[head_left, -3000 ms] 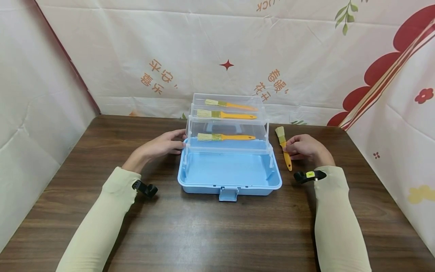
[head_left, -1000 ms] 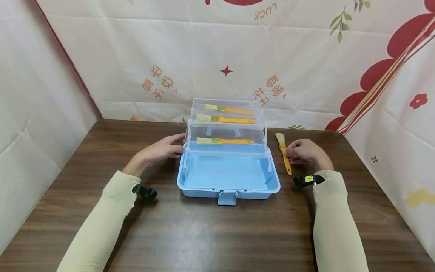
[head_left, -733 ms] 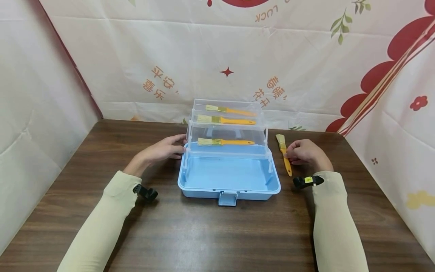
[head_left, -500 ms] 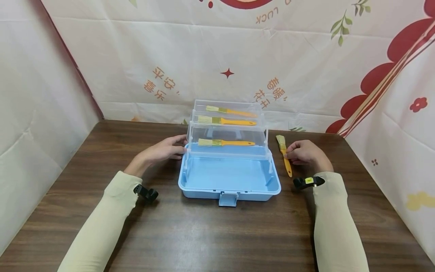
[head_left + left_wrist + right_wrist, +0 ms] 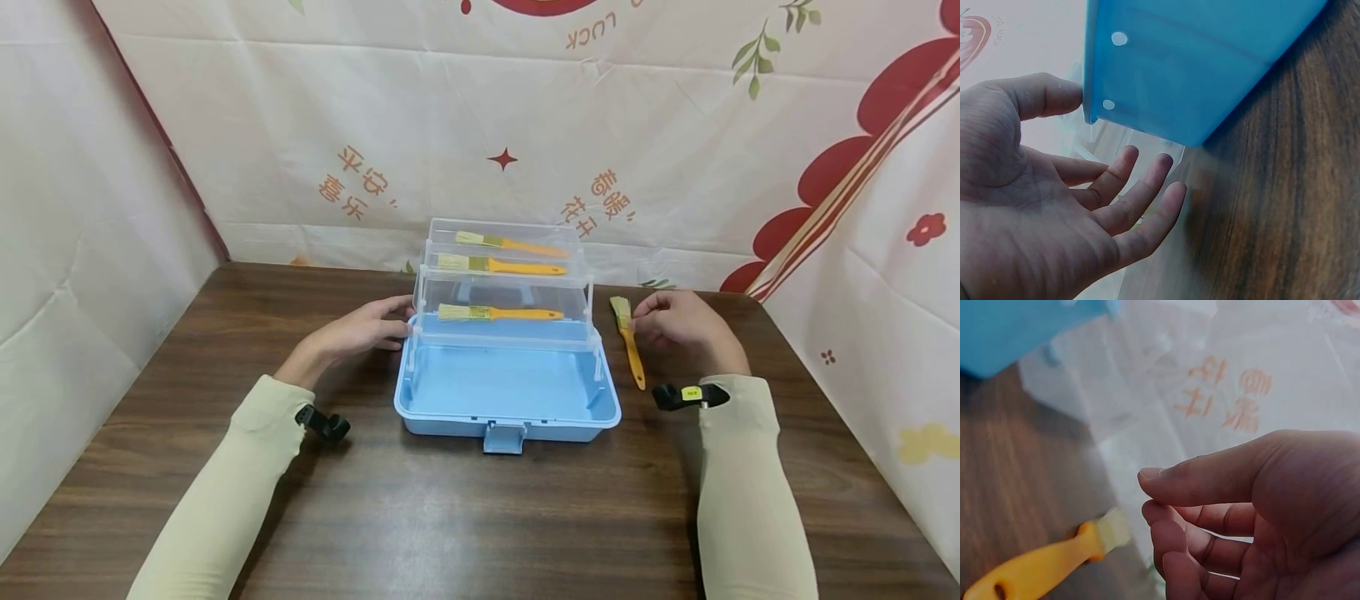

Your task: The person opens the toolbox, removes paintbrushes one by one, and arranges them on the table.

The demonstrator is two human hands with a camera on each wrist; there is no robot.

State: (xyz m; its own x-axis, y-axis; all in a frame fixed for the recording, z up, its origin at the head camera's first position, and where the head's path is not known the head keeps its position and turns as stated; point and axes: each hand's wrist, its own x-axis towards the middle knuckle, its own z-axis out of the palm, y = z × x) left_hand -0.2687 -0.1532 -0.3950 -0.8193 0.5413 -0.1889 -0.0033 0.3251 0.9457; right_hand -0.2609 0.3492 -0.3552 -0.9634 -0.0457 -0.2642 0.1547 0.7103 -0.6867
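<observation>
A light-blue plastic toolbox stands unfolded on the table, its clear trays raised at the back. Three yellow-handled paintbrushes lie across them: a lower brush, a middle brush and a top brush. To the box's right, another paintbrush lies on the tabletop, bristles pointing away. My right hand hovers beside its bristle end; the right wrist view shows loosely bent fingers holding nothing. My left hand touches the box's left rim with its thumb, the other fingers relaxed.
The dark wooden table runs back to a printed cloth wall, with cloth at both sides too. A latch hangs down at the box's front. Black wrist cameras sit on both sleeves.
My right hand has let go of the handle of the paintbrush on the table and shifted slightly away, towards the bristle end. That brush and my left hand stay in place.
</observation>
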